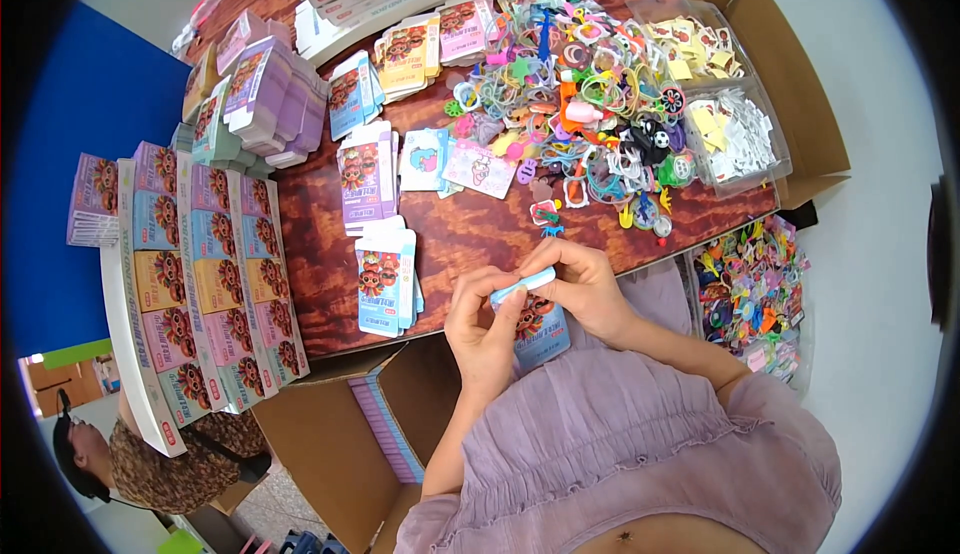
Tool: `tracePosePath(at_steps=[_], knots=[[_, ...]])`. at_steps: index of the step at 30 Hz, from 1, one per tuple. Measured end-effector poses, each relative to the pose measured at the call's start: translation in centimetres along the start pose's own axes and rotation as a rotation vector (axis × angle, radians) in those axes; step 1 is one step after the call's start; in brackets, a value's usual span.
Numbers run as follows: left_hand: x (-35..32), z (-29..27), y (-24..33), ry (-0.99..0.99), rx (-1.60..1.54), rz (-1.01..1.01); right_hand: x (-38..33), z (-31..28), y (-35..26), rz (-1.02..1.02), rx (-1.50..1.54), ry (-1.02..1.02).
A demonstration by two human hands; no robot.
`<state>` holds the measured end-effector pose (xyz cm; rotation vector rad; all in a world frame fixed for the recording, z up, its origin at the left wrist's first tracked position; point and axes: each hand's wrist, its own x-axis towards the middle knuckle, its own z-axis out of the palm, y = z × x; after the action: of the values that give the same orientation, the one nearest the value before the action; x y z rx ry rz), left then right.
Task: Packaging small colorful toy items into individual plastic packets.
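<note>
A small light-blue printed carton (543, 336) is upright between my hands at the table's front edge, close to my body. My left hand (478, 316) pinches its upper left side, thumb on the front panel. From the right, my right hand (588, 292) has its fingertips on the pale top flap, which appears folded over the opening. The inside of the carton is hidden. Left of my hands lies a stack of flat blue cartons (380, 279). Behind it are flat purple cartons (365, 179) and two picture cards, one blue (424, 162) and one pink (482, 167).
A heap of colourful small trinkets (600, 104) covers the table's right. Clear trays (765, 164) of small pieces stand beside it. Filled display boxes (215, 284) line the left. An open cardboard box (330, 444) sits below the front edge. Another person (150, 454) is at lower left.
</note>
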<state>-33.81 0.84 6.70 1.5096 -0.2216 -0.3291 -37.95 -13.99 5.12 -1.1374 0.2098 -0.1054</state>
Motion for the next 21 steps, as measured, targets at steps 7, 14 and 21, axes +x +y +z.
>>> tracePosePath(at_steps=[7, 14, 21], knots=[[-0.1, -0.8, -0.7, 0.025, 0.004, 0.01, 0.4, -0.1, -2.8, 0.095, -0.037, -0.139], [-0.9, -0.1, -1.8, -0.002, 0.017, -0.006, 0.6, -1.3, -1.1, 0.107, -0.271, -0.122], [-1.1, -2.2, -2.3, -0.408, -0.843, -0.605, 1.3, -1.5, -1.6, -0.06, -0.182, -0.129]])
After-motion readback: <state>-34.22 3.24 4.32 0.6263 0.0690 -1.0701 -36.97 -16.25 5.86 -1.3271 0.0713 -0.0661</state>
